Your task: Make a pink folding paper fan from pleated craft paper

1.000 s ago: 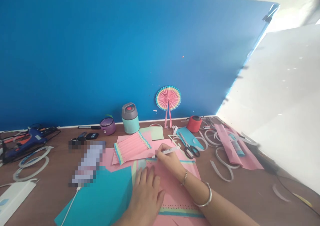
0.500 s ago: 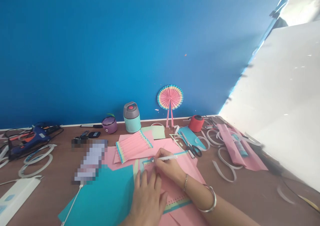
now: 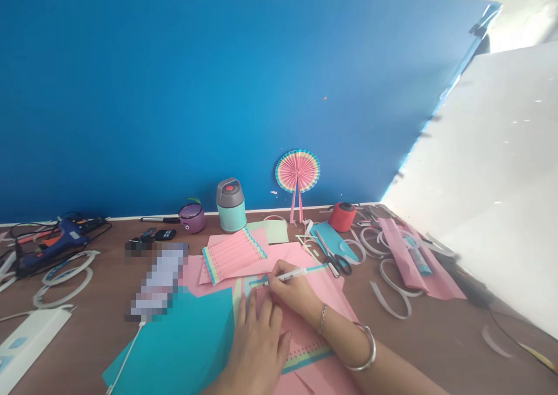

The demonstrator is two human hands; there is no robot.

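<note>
My right hand [image 3: 295, 295] grips a white marker [image 3: 295, 274], its tip near the far edge of a pink paper sheet [image 3: 300, 325]. That sheet has yellow and blue bands, with rows of dark dots at its far and near ends. Lying flat on the same sheet, my left hand [image 3: 257, 340] has its fingers spread just left of the marker tip. A pleated pink paper piece [image 3: 234, 256] with blue edges rests beyond my hands. Under my left wrist and to its left is a teal sheet [image 3: 183, 337].
Scissors [image 3: 335, 260] lie right of the pleated piece. A pink paper fan [image 3: 297, 171] stands against the blue board [image 3: 174, 92]. A teal jar [image 3: 231, 216], red object [image 3: 342, 216] and purple container [image 3: 192, 218] line the back. Left are a glue gun [image 3: 65, 241] and phone [image 3: 159, 281]; paper strips [image 3: 394, 287] curl at right.
The marker has turned slightly in my right hand, so lettering shows on its barrel. My left hand stays spread on the sheet.
</note>
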